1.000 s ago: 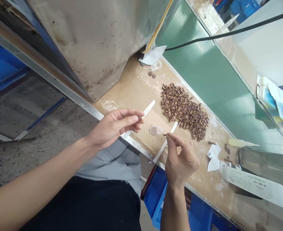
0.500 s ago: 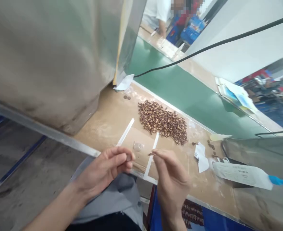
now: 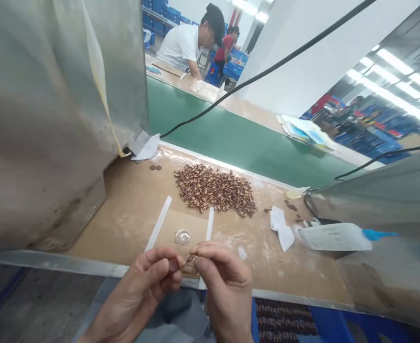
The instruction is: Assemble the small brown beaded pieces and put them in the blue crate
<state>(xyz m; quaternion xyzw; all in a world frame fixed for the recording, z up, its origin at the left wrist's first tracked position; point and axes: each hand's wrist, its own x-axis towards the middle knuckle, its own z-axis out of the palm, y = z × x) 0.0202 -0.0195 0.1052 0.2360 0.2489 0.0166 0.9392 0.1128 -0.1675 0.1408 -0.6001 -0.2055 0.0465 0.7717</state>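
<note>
r hand [image 3: 226,283] pinches sm. brown piece [image 3: 192,258] on its l. side, just by l hand [image 3: 143,281], whose grip i can't tell.

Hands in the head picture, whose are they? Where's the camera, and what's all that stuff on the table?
There's no robot here. The left hand and right hand belong to a person wearing a camera on their head, so you look forward and down, as they do.

The right hand pinches a thin little piece between finger and thumb. The left fingertips are right beside it; whether they hold something too is hard to tell.

On the brown tabletop lies a pile of small brown and gold pieces. Nearer the hands is a clear round thing, between two white strips. Off to the right are white paper and a bottle with a blue tip.
</note>
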